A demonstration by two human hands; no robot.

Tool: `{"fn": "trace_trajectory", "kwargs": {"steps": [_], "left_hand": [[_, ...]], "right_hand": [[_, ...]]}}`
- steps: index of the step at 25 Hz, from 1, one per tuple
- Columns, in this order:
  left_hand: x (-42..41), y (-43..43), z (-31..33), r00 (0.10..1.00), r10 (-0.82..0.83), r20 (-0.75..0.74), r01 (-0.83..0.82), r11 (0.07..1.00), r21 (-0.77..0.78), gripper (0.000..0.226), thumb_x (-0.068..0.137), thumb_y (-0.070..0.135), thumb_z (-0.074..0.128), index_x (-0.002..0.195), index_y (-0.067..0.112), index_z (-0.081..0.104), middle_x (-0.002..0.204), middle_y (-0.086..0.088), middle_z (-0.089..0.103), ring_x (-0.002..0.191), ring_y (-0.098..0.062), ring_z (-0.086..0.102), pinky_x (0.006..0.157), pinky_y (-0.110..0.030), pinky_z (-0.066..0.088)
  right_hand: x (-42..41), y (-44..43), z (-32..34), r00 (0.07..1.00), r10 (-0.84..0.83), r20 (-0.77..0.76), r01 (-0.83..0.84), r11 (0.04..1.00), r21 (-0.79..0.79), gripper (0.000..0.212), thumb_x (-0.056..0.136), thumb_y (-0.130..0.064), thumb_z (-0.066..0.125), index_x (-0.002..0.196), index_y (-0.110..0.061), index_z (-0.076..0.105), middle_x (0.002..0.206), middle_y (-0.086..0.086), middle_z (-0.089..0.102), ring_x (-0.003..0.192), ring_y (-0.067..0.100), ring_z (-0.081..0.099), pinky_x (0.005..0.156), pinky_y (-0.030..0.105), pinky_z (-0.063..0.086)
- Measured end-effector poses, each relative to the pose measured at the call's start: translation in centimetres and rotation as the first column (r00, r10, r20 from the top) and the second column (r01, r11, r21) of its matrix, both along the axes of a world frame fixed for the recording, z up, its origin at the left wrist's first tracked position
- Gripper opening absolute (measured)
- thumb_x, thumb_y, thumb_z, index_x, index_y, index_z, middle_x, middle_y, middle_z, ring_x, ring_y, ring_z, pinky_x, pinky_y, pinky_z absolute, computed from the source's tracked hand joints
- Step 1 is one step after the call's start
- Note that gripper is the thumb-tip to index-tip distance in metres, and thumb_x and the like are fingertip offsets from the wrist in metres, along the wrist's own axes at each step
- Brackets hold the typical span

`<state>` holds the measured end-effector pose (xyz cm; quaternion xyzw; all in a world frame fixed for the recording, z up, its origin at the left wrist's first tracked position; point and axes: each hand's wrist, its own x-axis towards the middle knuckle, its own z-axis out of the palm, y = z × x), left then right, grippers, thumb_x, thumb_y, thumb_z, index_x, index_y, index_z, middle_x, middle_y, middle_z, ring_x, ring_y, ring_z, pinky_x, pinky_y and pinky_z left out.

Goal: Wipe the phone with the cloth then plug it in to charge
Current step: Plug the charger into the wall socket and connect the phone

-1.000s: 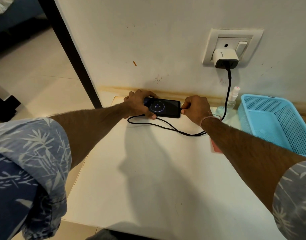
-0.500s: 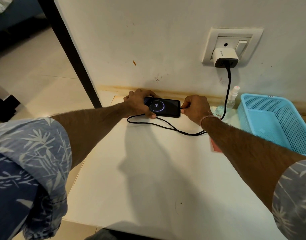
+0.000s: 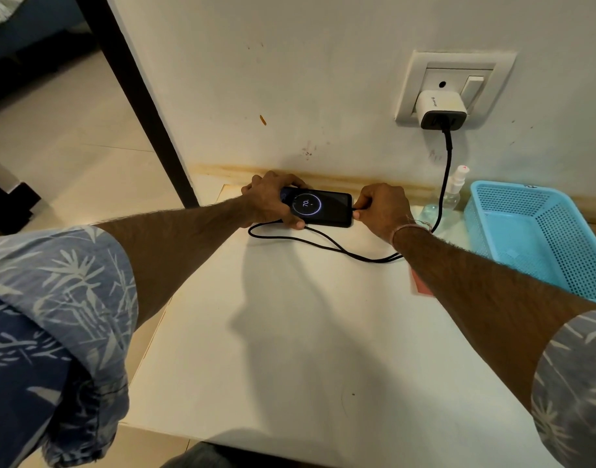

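Though the wall (image 3: 323, 79) fills the top of the frame, the white table (image 3: 289, 349) takes the centre and bottom. At the right edge a blue basket (image 3: 539, 238) stands on the table close to the wall. Above it, in the upper right, a socket plate (image 3: 421, 82) carries a white charger (image 3: 440, 108), plugged in.

My left hand (image 3: 267, 202) and right hand (image 3: 384, 211) meet just above the centre of the frame, at the table's far edge by the wall. Between them is the phone (image 3: 327, 207), lengthwise left to right, screen up and lit, showing a ring with 70 inside. I cannot tell whether it rests on the table or sits slightly lifted. My left hand grasps its left end, fingers curled over the far edge, thumb on the near edge. My right hand pinches the end of the black cable (image 3: 446, 170) against the phone's right end.

A clear bottle (image 3: 453, 194) stands just left of the basket. The cable drops from the charger in front of it, passes behind my right wrist and loops leftward over the table below the phone. A small red patch (image 3: 419, 285) shows beside my right forearm; I cannot tell what it is.
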<state>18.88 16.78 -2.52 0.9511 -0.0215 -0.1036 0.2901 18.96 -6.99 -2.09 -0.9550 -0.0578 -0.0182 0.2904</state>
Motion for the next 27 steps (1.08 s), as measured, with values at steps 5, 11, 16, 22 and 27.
{"fn": "trace_trajectory", "kwargs": {"steps": [5, 11, 16, 22, 27], "left_hand": [[0.1, -0.1, 0.1, 1.000, 0.007, -0.011, -0.007, 1.000, 0.014, 0.089, 0.046, 0.056, 0.085, 0.128, 0.047, 0.053, 0.132, -0.002, 0.043, 0.128, -0.030, 0.032, 0.109, -0.050, 0.033], [0.0, -0.1, 0.1, 1.000, -0.008, 0.006, 0.007, 0.999, 0.037, 0.086, 0.053, 0.050, 0.089, 0.131, 0.044, 0.053, 0.131, -0.005, 0.044, 0.128, -0.032, 0.033, 0.108, -0.049, 0.034], [0.0, -0.3, 0.2, 1.000, -0.011, 0.002, 0.011, 0.998, 0.055, 0.091, 0.047, 0.058, 0.081, 0.133, 0.044, 0.052, 0.133, -0.006, 0.044, 0.128, -0.033, 0.033, 0.109, -0.051, 0.034], [-0.9, -0.3, 0.7, 1.000, -0.020, -0.001, 0.020, 0.999, 0.028, 0.089, 0.069, 0.041, 0.090, 0.145, 0.036, 0.045, 0.141, -0.010, 0.042, 0.135, -0.035, 0.031, 0.113, -0.050, 0.035], [-6.0, -0.5, 1.7, 0.950, -0.055, 0.307, 0.023, 0.994, 0.105, 0.065, 0.089, 0.034, 0.073, 0.147, 0.019, 0.046, 0.154, -0.010, 0.042, 0.144, -0.033, 0.031, 0.119, -0.049, 0.025]], "right_hand": [[0.0, 0.0, 0.0, 1.000, -0.004, -0.004, 0.004, 1.000, -0.016, 0.006, 0.077, -0.009, 0.075, 0.081, -0.011, 0.071, 0.089, 0.009, 0.071, 0.088, 0.024, 0.063, 0.078, 0.025, 0.045], [0.0, 0.6, -0.4, 0.999, -0.045, 0.019, 0.046, 0.998, -0.034, 0.010, 0.077, -0.001, 0.068, 0.083, -0.009, 0.071, 0.089, 0.011, 0.070, 0.087, 0.027, 0.063, 0.076, 0.026, 0.045], [0.1, 0.6, -0.8, 0.997, -0.064, 0.037, 0.065, 0.998, -0.020, 0.011, 0.077, -0.001, 0.068, 0.081, -0.011, 0.070, 0.088, 0.010, 0.069, 0.085, 0.026, 0.063, 0.073, 0.023, 0.041], [-0.3, 0.3, 0.6, 0.999, -0.019, -0.031, 0.017, 0.999, -0.052, 0.013, 0.079, -0.005, 0.069, 0.091, -0.007, 0.073, 0.096, 0.013, 0.071, 0.095, 0.029, 0.064, 0.081, 0.027, 0.047], [-7.3, 0.4, 1.3, 0.976, 0.140, 0.168, -0.111, 0.979, -0.168, 0.033, 0.086, -0.012, 0.059, 0.119, -0.009, 0.063, 0.121, 0.013, 0.063, 0.114, 0.030, 0.055, 0.101, 0.036, 0.041]]}}
